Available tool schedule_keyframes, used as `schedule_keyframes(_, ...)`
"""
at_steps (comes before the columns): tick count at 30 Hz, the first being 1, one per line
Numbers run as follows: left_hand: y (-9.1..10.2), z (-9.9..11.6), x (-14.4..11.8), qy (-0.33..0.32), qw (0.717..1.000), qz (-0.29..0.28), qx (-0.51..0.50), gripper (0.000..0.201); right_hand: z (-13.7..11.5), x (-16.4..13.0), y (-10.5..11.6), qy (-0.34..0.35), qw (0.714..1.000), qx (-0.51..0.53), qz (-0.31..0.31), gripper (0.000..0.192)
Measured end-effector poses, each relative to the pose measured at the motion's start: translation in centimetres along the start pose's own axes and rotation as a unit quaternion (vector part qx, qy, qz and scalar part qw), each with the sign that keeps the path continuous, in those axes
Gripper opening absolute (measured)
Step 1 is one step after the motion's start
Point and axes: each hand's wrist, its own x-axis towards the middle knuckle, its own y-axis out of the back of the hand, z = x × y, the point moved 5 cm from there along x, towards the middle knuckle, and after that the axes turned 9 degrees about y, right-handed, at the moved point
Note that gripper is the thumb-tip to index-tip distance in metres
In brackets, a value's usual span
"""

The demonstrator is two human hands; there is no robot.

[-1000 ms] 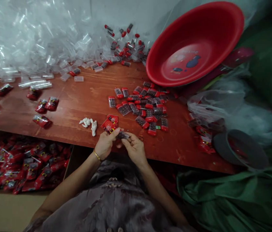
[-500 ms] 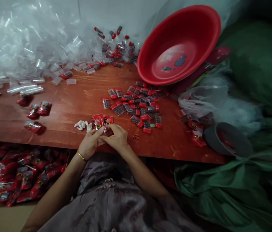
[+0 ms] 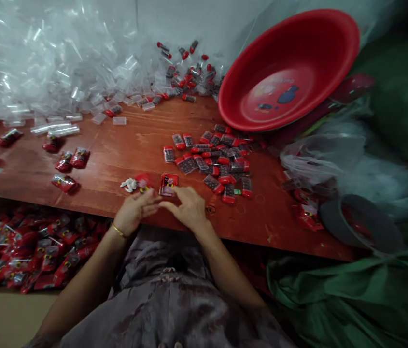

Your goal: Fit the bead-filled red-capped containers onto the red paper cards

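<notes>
Red printed packet [image 3: 168,184] lies flat on the varnished wooden table [image 3: 124,159], just beyond the fingertips of the right hand [image 3: 188,209], whose fingers stretch loosely forward. The left hand [image 3: 135,210], fingers half-curled and holding nothing visible, rests beside it. Both work at the table's edge; a nudge could slide the slick packet off toward the glossy filled sachets [image 3: 37,251] below.

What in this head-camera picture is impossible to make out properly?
- Print on the red packet: too small and blurred.
- Whether the left hand and right hand pinch anything: fingers hide it.
- Box of packets: partly under the table.
- Clear tube pile: cut by the frame edge.
</notes>
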Motion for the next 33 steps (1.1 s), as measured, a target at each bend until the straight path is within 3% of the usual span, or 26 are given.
schedule_keyframes(3, 3.9, 4.7, 0.1, -0.09, 0.988, 0.07, -0.103, 0.026, 4.4, -1.0, 1.4, -0.115, 0.989, -0.083, 0.038, 0.05)
schedule_keyframes(5, 5.5, 6.5, 0.1, -0.141, 0.974, 0.109, -0.138, 0.032, 6.8, -2.0, 1.5, -0.159, 0.98, -0.118, 0.026, 0.051)
schedule_keyframes(7, 5.2, 6.7, 0.3, -0.182, 0.971, 0.128, -0.085, 0.035, 7.8, -2.9, 1.0, -0.153, 0.98, -0.129, -0.002, 0.046)
schedule_keyframes(9, 3.2, 5.9, 0.4, -0.256, 0.952, 0.152, 0.07, 0.038, 7.3, -3.6, 0.6, -0.113, 0.985, -0.13, -0.017, 0.042)
schedule_keyframes(10, 1.6, 5.4, 0.5, -0.309, 0.919, 0.159, 0.185, 0.039, 6.8, -3.8, 0.5, -0.091, 0.987, -0.132, -0.016, 0.04)
schedule_keyframes(11, -0.2, 4.8, 0.7, -0.364, 0.866, 0.158, 0.305, 0.041, 6.3, -4.0, 0.5, -0.072, 0.988, -0.134, -0.009, 0.038)
schedule_keyframes(14, -4.4, 2.9, 1.9, -0.451, 0.675, 0.138, 0.568, 0.038, 5.1, -4.1, 1.0, -0.038, 0.989, -0.139, 0.021, 0.034)
schedule_keyframes(15, -5.0, 2.4, 2.6, -0.452, 0.63, 0.133, 0.617, 0.034, 5.0, -4.1, 1.2, -0.032, 0.99, -0.137, 0.029, 0.032)
schedule_keyframes(17, -5.4, 1.9, 3.8, -0.436, 0.584, 0.135, 0.671, 0.028, 5.0, -4.0, 1.4, -0.023, 0.991, -0.126, 0.038, 0.029)
schedule_keyframes(19, -5.1, 1.7, 4.3, -0.425, 0.576, 0.155, 0.681, 0.025, 5.0, -3.9, 1.5, -0.017, 0.992, -0.115, 0.045, 0.026)
schedule_keyframes(26, -4.8, 0.3, 3.9, -0.453, 0.604, 0.202, 0.624, 0.025, 3.4, -3.2, 1.4, -0.011, 0.994, -0.096, 0.055, 0.025)
schedule_keyframes(30, -4.5, 0.3, 3.5, -0.44, 0.626, 0.209, 0.609, 0.033, 2.3, -1.1, -0.8, -0.06, 0.994, -0.091, -0.015, 0.038)
schedule_keyframes(33, -4.2, 0.8, 2.3, -0.452, 0.612, 0.236, 0.605, 0.04, 2.1, 0.1, -2.7, -0.054, 0.994, -0.077, -0.062, 0.038)
